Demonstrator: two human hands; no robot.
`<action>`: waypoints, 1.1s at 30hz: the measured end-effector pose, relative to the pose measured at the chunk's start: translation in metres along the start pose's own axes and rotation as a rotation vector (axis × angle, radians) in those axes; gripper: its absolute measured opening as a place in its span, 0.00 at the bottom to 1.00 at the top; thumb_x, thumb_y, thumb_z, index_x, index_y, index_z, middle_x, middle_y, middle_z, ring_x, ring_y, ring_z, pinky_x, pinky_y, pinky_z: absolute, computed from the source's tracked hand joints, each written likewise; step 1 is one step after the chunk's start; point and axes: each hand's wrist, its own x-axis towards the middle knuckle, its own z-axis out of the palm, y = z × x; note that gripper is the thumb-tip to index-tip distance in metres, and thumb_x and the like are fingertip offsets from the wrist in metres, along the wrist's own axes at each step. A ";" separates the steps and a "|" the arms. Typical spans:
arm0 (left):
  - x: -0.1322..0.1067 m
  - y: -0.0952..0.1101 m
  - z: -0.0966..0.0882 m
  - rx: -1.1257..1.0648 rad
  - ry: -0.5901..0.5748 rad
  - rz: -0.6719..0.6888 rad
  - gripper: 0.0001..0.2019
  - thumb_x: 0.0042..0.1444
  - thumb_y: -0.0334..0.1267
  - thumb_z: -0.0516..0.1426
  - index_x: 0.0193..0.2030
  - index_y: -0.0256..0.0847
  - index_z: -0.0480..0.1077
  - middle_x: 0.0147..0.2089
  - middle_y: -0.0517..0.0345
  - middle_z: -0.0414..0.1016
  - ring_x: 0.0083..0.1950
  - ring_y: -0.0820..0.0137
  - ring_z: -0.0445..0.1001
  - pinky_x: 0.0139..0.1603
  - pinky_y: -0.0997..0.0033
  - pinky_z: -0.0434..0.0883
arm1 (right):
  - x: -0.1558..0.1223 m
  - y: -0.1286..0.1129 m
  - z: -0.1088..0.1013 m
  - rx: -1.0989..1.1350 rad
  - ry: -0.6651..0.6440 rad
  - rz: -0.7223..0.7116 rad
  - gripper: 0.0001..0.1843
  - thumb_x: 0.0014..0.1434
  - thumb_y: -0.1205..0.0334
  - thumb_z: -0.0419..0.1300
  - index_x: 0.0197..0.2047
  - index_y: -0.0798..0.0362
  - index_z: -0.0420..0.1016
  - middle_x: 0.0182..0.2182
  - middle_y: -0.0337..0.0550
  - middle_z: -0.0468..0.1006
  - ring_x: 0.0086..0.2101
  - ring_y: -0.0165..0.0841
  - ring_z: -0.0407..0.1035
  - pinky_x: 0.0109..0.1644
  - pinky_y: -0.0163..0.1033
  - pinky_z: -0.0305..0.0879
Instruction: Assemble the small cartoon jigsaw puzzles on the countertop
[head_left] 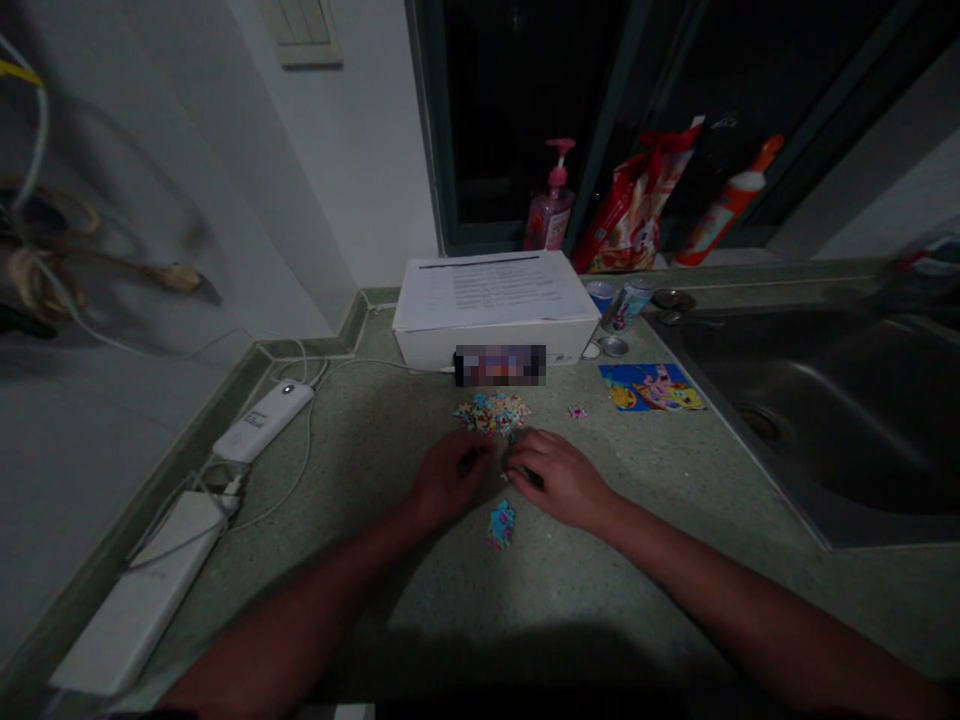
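A heap of tiny colourful jigsaw puzzle pieces [491,411] lies on the counter just beyond my hands. My left hand [451,474] is at the heap's near side, its fingers curled together; whatever they hold is hidden. Close beside it, my right hand [561,477] has thumb and fingers bent inward around a small puzzle piece [505,477] at the fingertips, though the dim light blurs it. Nearer to me sits a small joined patch of mostly blue puzzle pieces [501,523]. One loose pink piece [576,411] lies apart, right of the heap.
Behind the heap, a phone with a blurred-out screen [500,366] leans against a white box [495,290]. A cartoon picture card [652,387] lies by the sink [825,400]. Cans [628,306] stand behind it. A power bank [264,420], power strip [142,590] and cables are left.
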 end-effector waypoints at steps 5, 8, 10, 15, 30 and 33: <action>0.000 0.002 0.000 0.000 0.001 -0.008 0.09 0.63 0.34 0.57 0.44 0.42 0.79 0.42 0.55 0.82 0.42 0.66 0.78 0.45 0.67 0.75 | -0.004 -0.005 -0.002 -0.065 -0.046 0.012 0.03 0.65 0.67 0.66 0.42 0.51 0.81 0.38 0.44 0.80 0.42 0.41 0.73 0.50 0.49 0.70; 0.000 0.003 -0.001 0.003 0.001 -0.014 0.08 0.63 0.35 0.57 0.44 0.42 0.79 0.41 0.56 0.82 0.41 0.66 0.78 0.46 0.67 0.76 | -0.006 -0.006 -0.003 -0.066 -0.064 0.013 0.02 0.65 0.66 0.66 0.41 0.50 0.81 0.37 0.44 0.80 0.42 0.41 0.73 0.49 0.49 0.71; 0.000 0.003 -0.002 0.002 0.002 -0.017 0.09 0.63 0.35 0.57 0.44 0.42 0.79 0.42 0.56 0.82 0.41 0.66 0.78 0.46 0.67 0.76 | -0.008 -0.007 -0.004 -0.050 -0.054 0.020 0.02 0.65 0.65 0.66 0.42 0.50 0.80 0.38 0.44 0.80 0.43 0.41 0.73 0.50 0.49 0.71; 0.000 0.000 -0.001 0.004 0.003 -0.025 0.09 0.63 0.35 0.58 0.44 0.43 0.79 0.41 0.57 0.82 0.41 0.66 0.78 0.45 0.68 0.76 | -0.009 -0.007 -0.007 -0.014 -0.039 0.034 0.03 0.65 0.67 0.66 0.41 0.49 0.79 0.38 0.44 0.80 0.42 0.41 0.73 0.50 0.49 0.71; 0.000 0.005 -0.003 0.000 0.003 0.007 0.08 0.63 0.33 0.57 0.43 0.41 0.79 0.41 0.55 0.82 0.41 0.65 0.78 0.45 0.66 0.75 | -0.009 -0.009 -0.004 0.016 -0.046 0.001 0.03 0.67 0.64 0.64 0.40 0.49 0.80 0.37 0.43 0.79 0.42 0.40 0.73 0.49 0.48 0.70; 0.000 0.004 -0.003 0.002 -0.006 -0.005 0.08 0.64 0.34 0.57 0.43 0.42 0.79 0.42 0.55 0.82 0.42 0.65 0.79 0.46 0.66 0.75 | -0.004 0.003 -0.004 -0.077 0.088 0.106 0.04 0.69 0.63 0.62 0.43 0.50 0.80 0.40 0.47 0.80 0.44 0.43 0.74 0.50 0.51 0.72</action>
